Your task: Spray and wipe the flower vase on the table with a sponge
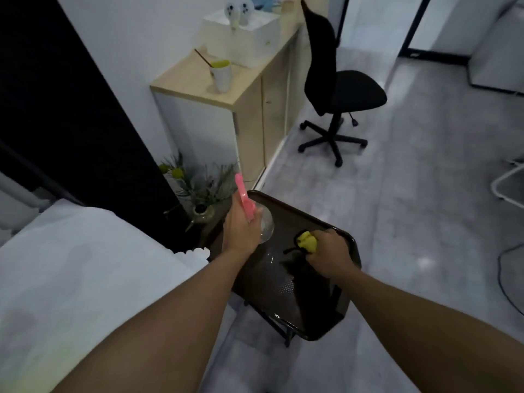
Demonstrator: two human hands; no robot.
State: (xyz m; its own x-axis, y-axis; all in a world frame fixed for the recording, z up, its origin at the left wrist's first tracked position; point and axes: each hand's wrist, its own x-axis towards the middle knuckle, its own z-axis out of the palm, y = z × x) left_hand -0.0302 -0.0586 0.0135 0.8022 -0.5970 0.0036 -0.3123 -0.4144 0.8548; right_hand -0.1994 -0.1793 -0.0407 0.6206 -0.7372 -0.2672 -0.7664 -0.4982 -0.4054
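Observation:
A small dark brown table (pixel 295 211) stands in front of me. My left hand (pixel 241 225) grips a spray bottle (pixel 266 224) with a pink trigger head and a clear round body, held over the table's left side. My right hand (pixel 329 255) is closed on a yellow sponge (pixel 307 241), pressed low near the table's right edge. A brownish flower vase (pixel 202 212) with green stems and yellow buds sits just beyond the table's far left corner, left of the spray bottle; whether it rests on the table or beside it is unclear.
A bed with white bedding (pixel 85 265) lies at my left. A wooden cabinet (pixel 249 109) with a white cup (pixel 221 75) stands behind the vase. A black office chair (pixel 337 89) is on the grey floor further back. A cable (pixel 507 268) runs at the right.

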